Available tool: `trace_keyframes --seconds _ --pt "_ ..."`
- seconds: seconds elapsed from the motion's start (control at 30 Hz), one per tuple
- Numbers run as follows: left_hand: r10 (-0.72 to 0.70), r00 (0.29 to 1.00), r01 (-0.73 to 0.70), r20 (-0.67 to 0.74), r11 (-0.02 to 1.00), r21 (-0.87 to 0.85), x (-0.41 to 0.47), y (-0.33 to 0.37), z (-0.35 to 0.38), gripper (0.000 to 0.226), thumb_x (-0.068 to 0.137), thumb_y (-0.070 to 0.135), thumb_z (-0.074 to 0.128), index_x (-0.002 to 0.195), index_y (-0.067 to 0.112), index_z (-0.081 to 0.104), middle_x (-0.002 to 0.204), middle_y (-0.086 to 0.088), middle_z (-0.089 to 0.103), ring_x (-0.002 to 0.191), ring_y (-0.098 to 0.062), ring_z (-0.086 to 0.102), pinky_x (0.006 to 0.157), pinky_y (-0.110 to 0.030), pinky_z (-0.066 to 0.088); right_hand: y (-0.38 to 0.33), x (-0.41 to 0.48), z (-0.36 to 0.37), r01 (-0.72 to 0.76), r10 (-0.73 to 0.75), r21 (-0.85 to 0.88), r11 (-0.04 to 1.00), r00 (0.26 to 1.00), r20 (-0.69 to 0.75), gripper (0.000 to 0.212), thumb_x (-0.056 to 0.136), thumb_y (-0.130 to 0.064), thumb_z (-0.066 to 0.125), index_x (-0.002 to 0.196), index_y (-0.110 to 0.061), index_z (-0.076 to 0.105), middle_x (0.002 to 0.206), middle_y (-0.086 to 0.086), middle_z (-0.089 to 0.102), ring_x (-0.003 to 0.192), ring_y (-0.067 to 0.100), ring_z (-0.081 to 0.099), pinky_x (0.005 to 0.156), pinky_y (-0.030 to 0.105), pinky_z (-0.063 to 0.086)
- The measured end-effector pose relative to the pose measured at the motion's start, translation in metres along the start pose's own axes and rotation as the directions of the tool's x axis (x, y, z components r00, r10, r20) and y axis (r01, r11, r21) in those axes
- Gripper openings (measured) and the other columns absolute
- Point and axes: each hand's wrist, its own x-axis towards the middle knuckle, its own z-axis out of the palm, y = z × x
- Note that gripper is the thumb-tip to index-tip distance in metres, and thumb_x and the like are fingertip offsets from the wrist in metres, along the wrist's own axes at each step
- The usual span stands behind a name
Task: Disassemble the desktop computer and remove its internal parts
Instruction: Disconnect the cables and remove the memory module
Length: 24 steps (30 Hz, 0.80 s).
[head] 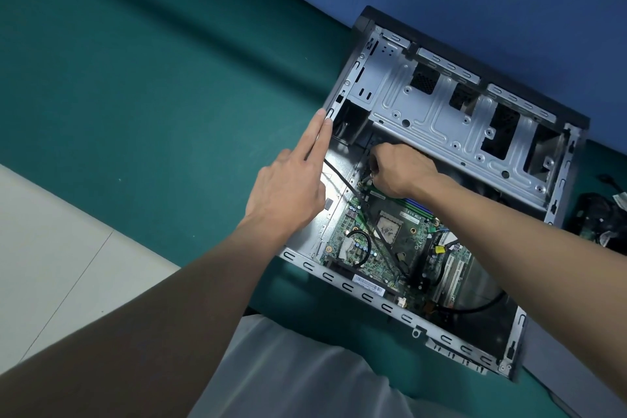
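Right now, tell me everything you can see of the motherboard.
The motherboard is a green circuit board lying flat in the open case. A bare processor with grey paste residue sits mid-board, white slots at its near right, a barcode label on the near edge. Black cables cross it. The right hand curls over its far edge; what it holds is hidden.

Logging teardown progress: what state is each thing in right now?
Grey metal desktop case: side panel off, lying flat.
Green motherboard: seated in case.
Square processor: bare, no cooler, paste residue.
Silver drive cage: bays look empty.
Thin black cable: draped across motherboard.
Left hand: fingers straight, resting on case rim.
Right hand: curled at motherboard's far corner, grip hidden.
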Motion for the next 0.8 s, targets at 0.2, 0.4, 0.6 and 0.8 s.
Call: trace_keyframes --seconds 0.2,0.4,0.6,0.8 --pt "-0.001 1.000 0.002 -0.009 1.000 0.001 -0.001 0.001 0.000 0.084 0.088 0.021 0.053 0.155 0.022 0.002 0.159 0.017 -0.019 0.088 -0.027 0.054 0.057 -0.037 0.043 -0.005 -0.002 0.000 0.064 -0.065 -0.021 0.998 0.996 -0.053 0.024 0.080 -0.003 0.053 0.098 -0.018 0.058 0.089 0.003 0.058 0.076 0.026 0.052 0.048 0.025 0.028" --pt "-0.001 1.000 0.001 -0.004 1.000 -0.002 0.000 0.001 0.001 0.084 0.089 0.021 0.053 0.155 0.022 0.001 0.159 0.017 -0.020 0.088 -0.027 0.054 0.057 -0.038 0.044 -0.005 -0.009 -0.005 0.061 -0.062 -0.022 0.998 0.996 -0.056 0.024 0.078 -0.002 0.052 0.097 -0.016 0.056 0.078 0.001 0.054 0.064 0.020 0.048 0.047 0.025 0.030" --pt "0.001 1.000 -0.001 0.002 1.000 0.000 0.000 0.000 0.000 0.084 0.089 0.021 0.051 0.155 0.022 -0.001 0.159 0.017 -0.021 0.090 -0.026 0.054 0.058 -0.037 0.047 0.006 -0.020 -0.001 0.017 -0.015 0.028 0.999 0.997 -0.074 0.010 0.084 -0.012 0.057 0.085 -0.018 0.049 0.073 0.000 0.052 0.062 0.017 0.049 0.056 0.032 0.038" --pt "-0.001 1.000 0.001 0.010 1.000 0.007 0.000 0.001 -0.002 0.083 0.090 0.021 0.049 0.155 0.021 -0.002 0.159 0.016 -0.022 0.088 -0.026 0.053 0.060 -0.040 0.052 0.015 -0.028 0.014 -0.153 0.159 0.606 0.781 0.986 0.043 0.015 0.099 -0.027 0.049 0.095 -0.013 0.054 0.083 -0.004 0.060 0.071 0.013 0.057 0.060 0.023 0.041"
